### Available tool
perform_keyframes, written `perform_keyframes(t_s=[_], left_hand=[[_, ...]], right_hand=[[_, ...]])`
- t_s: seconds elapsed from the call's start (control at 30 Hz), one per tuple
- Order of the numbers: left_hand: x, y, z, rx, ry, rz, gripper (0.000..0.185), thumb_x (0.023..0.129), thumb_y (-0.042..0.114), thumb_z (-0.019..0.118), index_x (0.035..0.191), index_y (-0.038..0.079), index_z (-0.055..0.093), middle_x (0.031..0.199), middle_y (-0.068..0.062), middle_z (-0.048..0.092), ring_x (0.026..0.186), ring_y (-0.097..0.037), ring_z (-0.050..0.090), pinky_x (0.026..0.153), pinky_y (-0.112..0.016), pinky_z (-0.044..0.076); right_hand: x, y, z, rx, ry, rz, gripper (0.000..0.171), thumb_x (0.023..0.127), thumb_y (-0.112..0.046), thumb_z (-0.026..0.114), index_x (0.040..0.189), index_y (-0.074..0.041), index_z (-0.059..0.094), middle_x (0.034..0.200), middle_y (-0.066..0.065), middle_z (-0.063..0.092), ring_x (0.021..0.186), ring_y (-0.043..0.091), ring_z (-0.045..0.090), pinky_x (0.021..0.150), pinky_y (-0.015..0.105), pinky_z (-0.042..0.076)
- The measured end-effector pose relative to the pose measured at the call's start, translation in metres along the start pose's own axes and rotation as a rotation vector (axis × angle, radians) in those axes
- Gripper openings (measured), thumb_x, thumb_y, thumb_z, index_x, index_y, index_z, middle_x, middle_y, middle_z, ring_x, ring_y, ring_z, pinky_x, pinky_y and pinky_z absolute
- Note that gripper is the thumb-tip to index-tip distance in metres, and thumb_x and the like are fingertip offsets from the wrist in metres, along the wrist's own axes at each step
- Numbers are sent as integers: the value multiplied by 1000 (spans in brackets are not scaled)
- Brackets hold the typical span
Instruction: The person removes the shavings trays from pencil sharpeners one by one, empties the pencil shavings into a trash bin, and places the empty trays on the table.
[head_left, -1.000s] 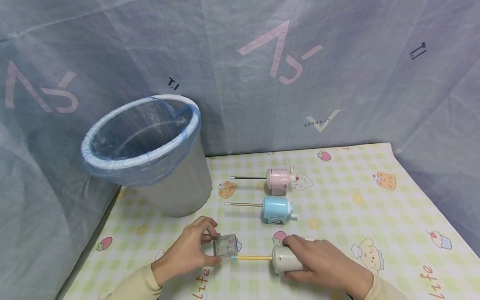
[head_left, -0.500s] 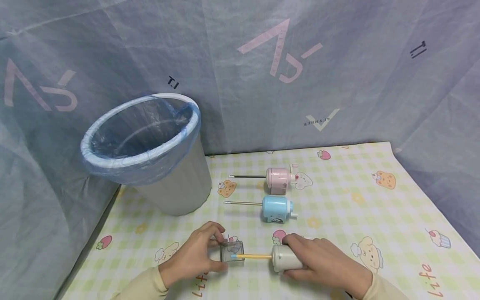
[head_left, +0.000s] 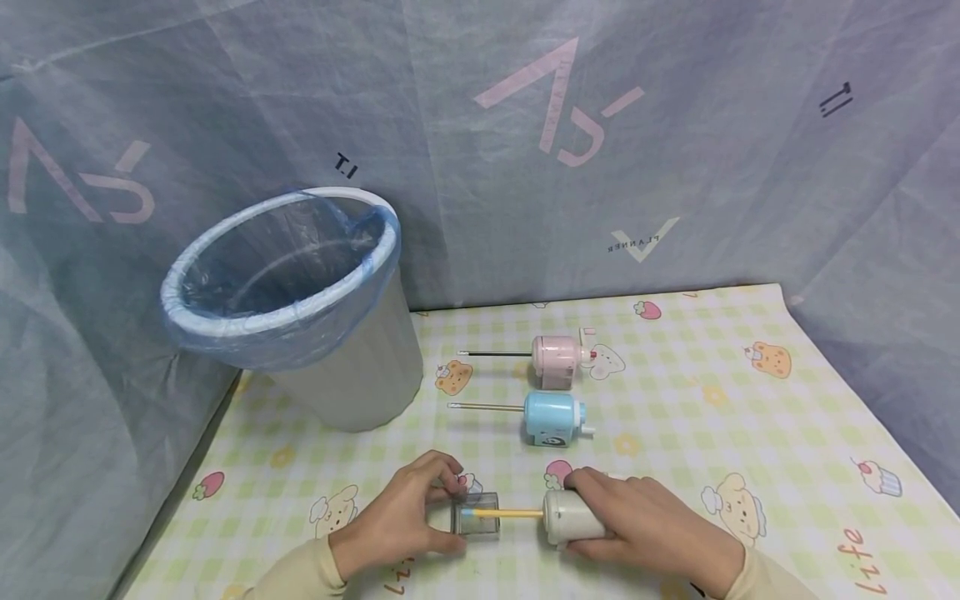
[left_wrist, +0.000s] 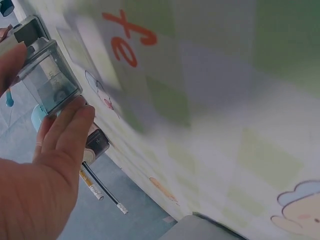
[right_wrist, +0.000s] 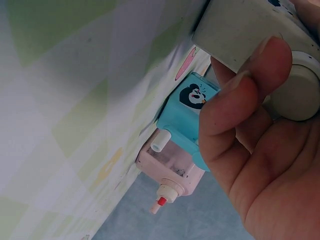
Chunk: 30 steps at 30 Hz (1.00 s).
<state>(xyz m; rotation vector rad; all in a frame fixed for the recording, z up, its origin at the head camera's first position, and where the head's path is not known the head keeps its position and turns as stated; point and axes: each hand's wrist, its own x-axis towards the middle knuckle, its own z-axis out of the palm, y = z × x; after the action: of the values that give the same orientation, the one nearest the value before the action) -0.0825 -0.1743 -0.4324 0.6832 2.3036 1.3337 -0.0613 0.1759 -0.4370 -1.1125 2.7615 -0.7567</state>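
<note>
My left hand holds a clear plastic shavings drawer between thumb and fingers, low over the tablecloth. In the left wrist view the drawer is see-through. A cream pencil sharpener lies on its side in the grip of my right hand. From its left face sticks a yellow pencil, whose light blue end overlaps the drawer in the head view. The right wrist view has the cream sharpener at the top, with fingers curled beside it.
Behind my hands lie a blue sharpener and a pink sharpener, each with a pencil pointing left. A grey bin with a blue liner stands at the back left. Grey fabric hangs behind the checked tablecloth.
My left hand has moved right and slightly toward me with the drawer, which now overlaps the pencil's end. My right hand and the cream sharpener have stayed in place.
</note>
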Motion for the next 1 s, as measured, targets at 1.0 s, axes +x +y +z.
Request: perform_keyframes(t_s=[1.0], left_hand=[[2,-5,10,107,-2,-8,45,75,6,97,104,6,62,132,-9,54,129,-32,62,106,-23,52]], right_hand=[[0,-2,-1,1,9,-17,50,96,-54,78,128,-21,56,95,-21,53,66,-5,44,56,19,40]])
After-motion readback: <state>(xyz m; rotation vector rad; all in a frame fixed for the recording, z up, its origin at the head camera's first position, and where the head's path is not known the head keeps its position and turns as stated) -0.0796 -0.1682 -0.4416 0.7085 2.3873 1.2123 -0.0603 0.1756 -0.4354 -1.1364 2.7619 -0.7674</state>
